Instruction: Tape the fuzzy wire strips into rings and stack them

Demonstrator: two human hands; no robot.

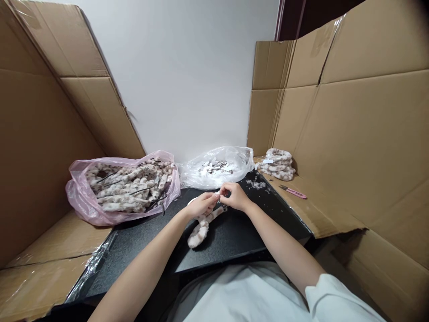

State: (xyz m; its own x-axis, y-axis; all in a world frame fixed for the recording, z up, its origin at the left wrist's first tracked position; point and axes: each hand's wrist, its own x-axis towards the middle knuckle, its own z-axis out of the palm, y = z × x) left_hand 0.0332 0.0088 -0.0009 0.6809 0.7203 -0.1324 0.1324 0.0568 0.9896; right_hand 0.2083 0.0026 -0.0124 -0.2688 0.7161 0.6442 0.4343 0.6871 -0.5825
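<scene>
Tall cardboard panels (368,125) on both sides of the clear plastic bag (241,167). Black surface (134,241) beneath and in front of it. Just left of it, open pink plastic bag (77,197) full of spotted plush loops (120,197). In the clear plastic bag, dark and white strips (221,167). To its right, stack of plush rings (277,163). In front of it, spotted plush band (198,235) on the surface. Left hand (203,205) and right hand (233,196) together, close in front of the bag, pinching a small white piece (217,194); cannot tell whether joined to the band. Right of it and nearer, pink-handled thread snips (296,192). Beside its front right edge, white lint (256,184).
</scene>
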